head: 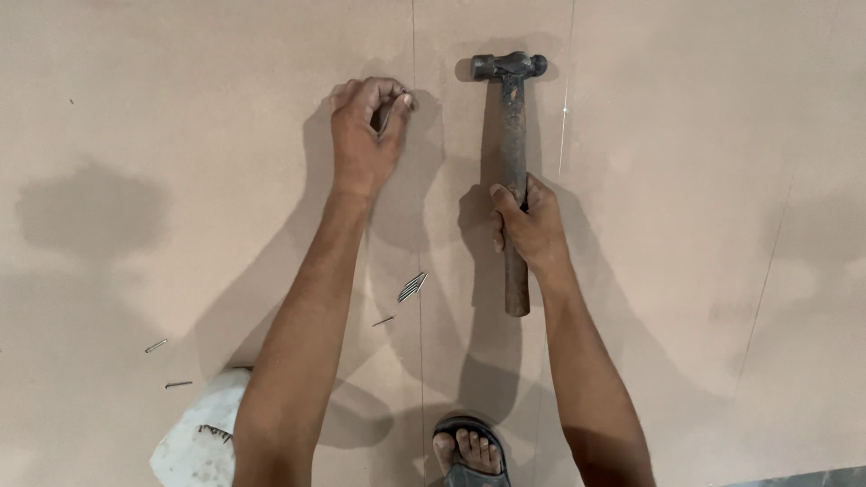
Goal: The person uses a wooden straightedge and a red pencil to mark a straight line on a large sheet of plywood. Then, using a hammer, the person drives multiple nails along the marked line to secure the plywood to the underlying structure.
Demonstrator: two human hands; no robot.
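Gripping the worn brown handle of a dark ball-peen hammer [513, 171] about midway along, the right hand [532, 227] is closing fully around it, the metal head raised beside a thin pencilled line [418, 225] running down the pale brown fibreboard sheet [686, 180]. Left of that line, the left hand [365, 135] is pinching its fingertips together right at the line, apparently steadying a small nail, though the nail itself is hidden. Further down beside the line, a small bundle of thin steel nails [412, 286] is lying loose, with stray ones farther left. A sandalled foot [469, 451] is resting near the line's lower end. With fingers pinched so close, a glancing blow could strike them or bend the nail.
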